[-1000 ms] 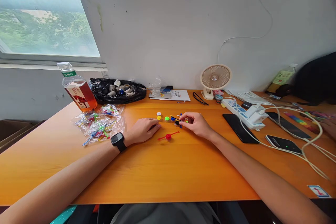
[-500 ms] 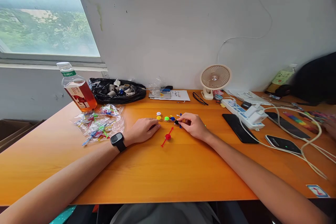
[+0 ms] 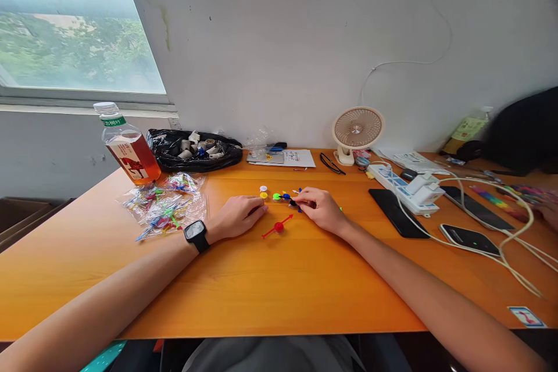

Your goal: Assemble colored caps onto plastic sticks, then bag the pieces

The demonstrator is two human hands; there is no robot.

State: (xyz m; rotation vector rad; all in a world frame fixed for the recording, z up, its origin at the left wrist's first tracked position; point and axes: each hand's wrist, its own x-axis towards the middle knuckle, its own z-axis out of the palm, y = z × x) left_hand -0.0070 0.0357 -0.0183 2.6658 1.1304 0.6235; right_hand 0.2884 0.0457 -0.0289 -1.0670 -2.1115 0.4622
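Red spinner (image 3: 279, 226) has turned, right hand (image 3: 321, 208) curled palm-down nearby

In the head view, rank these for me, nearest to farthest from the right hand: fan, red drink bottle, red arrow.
1. Red arrow: just left of the right hand.
2. Fan: behind the hand, slightly right.
3. Red drink bottle: far left.

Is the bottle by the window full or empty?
Partly full: the bottle shows reddish liquid in its lower part and clear plastic above it.
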